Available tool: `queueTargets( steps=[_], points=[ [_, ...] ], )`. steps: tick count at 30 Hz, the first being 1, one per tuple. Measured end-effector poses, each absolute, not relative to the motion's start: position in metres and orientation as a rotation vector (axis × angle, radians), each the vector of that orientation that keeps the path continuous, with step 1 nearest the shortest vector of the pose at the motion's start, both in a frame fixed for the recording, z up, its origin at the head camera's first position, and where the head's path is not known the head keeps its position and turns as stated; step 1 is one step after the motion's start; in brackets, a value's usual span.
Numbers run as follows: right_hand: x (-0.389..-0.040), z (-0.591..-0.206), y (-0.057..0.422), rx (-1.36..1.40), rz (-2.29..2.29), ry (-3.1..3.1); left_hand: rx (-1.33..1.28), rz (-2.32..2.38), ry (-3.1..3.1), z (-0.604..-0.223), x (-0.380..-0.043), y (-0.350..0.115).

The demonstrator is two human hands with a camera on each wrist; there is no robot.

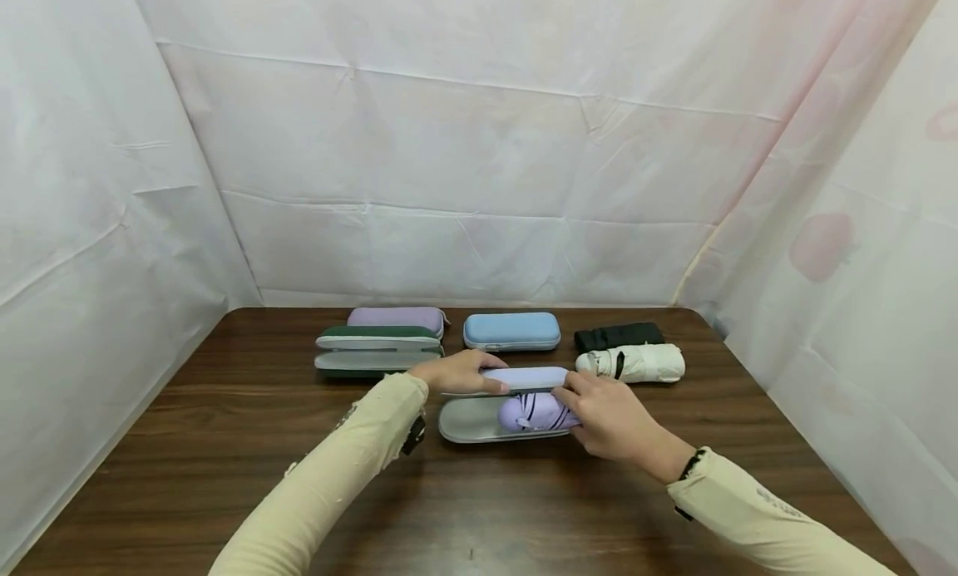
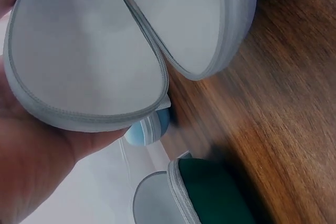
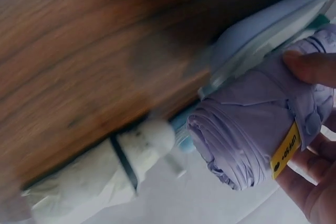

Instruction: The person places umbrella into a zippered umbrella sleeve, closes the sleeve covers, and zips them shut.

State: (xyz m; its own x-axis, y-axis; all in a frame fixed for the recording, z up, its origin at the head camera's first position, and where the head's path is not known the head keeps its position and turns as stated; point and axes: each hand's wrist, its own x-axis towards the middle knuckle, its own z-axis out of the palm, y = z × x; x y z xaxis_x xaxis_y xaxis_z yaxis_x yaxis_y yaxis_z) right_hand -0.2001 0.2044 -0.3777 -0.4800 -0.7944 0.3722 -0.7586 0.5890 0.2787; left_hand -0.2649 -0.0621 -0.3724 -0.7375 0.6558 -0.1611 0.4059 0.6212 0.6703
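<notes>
Partway there imo: lilac umbrella [image 1: 524,413] over the open case [image 1: 479,440]'s right end, right grip [image 1: 617,416] wrapped round it, left grip [image 1: 460,371] clamped on the lid [image 1: 527,378], not closed yet; white umbrella [image 1: 644,364] and black umbrella [image 1: 629,335] loose on the bench [image 1: 254,410]. Crinkly folded fabric, smooth rounded shell, grey lining [image 1: 471,418]

The pale lilac case [image 1: 467,426] lies open around the middle of the table [image 1: 419,509], its long sides running between the left and right edges. It has a grey lining and zipped rims, and its lid is raised on the side toward the far edge. The folded lilac umbrella [image 1: 524,414], dark-striped with a yellow "UPF50+" tag, is over the lower half, rounded end toward the left edge; whether it touches the lining is unclear.
</notes>
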Motion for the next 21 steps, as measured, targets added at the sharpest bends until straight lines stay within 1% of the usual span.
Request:
queueTargets(
  steps=[13,21],
  points=[
    [-0.192,-0.393,0.161,1.249,-0.230,-2.205,0.889,0.899,2.422,-0.373,-0.263,-0.058],
    [-0.194,-0.403,0.146,1.242,-0.265,-2.227,0.879,0.898,2.427,-0.370,-0.264,-0.056]
  ],
)
